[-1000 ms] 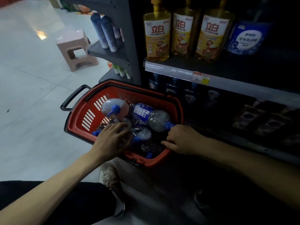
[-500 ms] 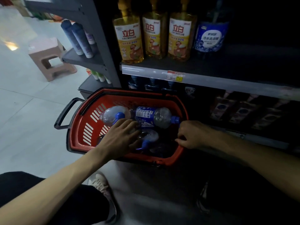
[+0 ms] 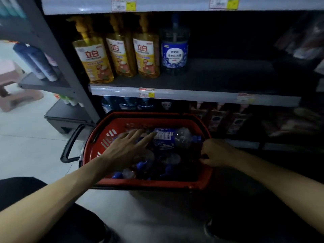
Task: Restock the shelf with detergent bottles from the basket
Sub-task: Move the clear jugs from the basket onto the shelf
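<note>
A red basket (image 3: 133, 184) stands on the floor before the shelf, holding several clear detergent bottles with blue caps. One blue-labelled bottle (image 3: 173, 137) lies on top, cap pointing right. My left hand (image 3: 126, 149) hovers over the bottles with fingers spread, fingertips near the top bottle's base. My right hand (image 3: 217, 153) is curled on the basket's right rim. On the shelf (image 3: 219, 79) above stands one matching blue-labelled bottle (image 3: 175, 50), with dark bare board to its right.
Three yellow detergent bottles (image 3: 121, 55) stand left of the blue one. Dark bottles fill the lower shelf (image 3: 219, 118) behind the basket. A side rack (image 3: 43, 81) with tubes juts out at left, and a pink stool (image 3: 10, 88) sits on the pale floor.
My left hand has lifted off the lower bottles and opened, sliding toward the top bottle. My view has tilted up toward the shelf. My right hand stays on the rim.
</note>
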Available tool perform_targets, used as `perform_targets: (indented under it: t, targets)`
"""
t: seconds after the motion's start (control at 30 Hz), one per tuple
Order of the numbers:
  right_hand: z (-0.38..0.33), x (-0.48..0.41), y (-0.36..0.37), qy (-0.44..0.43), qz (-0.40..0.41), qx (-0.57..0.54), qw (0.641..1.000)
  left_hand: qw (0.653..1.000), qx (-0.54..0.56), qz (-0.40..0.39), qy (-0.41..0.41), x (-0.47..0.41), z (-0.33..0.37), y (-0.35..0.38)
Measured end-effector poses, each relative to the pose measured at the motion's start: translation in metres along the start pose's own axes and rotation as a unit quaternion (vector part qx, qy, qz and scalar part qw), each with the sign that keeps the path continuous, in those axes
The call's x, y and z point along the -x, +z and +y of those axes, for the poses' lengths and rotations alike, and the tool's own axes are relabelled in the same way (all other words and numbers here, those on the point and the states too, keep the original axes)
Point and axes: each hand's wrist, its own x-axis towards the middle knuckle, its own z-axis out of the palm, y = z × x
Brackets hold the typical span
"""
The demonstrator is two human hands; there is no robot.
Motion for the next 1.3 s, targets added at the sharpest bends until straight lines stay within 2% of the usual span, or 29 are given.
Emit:
perform_targets:
  t: [0.2,0.3,0.37,0.47,0.57,0.73,0.9,1.17,1.3]
  targets:
    - [0.024,0.039,0.001,0.05,0.003,0.059,0.997,0.999,-0.012,-0.009,0.038,-0.023,0.01,-0.003]
    - [0.035,0.053,0.005,0.07,-0.03,0.082,0.994,0.998,-0.014,0.001,0.056,-0.029,0.011,0.007]
    - [0.042,0.059,0.008,0.09,-0.062,0.087,0.99,0.999,0.034,-0.002,0.039,-0.032,0.013,0.013]
    - [0.046,0.069,0.011,0.102,-0.086,0.099,0.986,0.994,0.104,-0.017,-0.029,-0.036,0.012,0.02]
    - [0.037,0.079,0.007,0.103,-0.092,0.088,0.987,0.99,0.119,-0.021,-0.075,-0.043,0.011,0.025]
    - [0.007,0.063,-0.006,0.091,-0.142,0.065,0.984,0.983,0.152,-0.039,-0.094,-0.055,0.016,0.032]
    - [-0.012,0.048,-0.011,0.072,-0.084,0.047,0.993,0.987,0.129,-0.008,-0.093,-0.057,0.019,0.039]
    - [-0.034,0.035,-0.015,0.062,0.077,0.012,0.995,0.982,0.14,0.049,-0.116,-0.059,0.03,0.044]
    - [-0.037,0.024,-0.013,0.052,0.083,0.018,0.995,0.983,0.113,0.064,-0.127,-0.06,0.032,0.039]
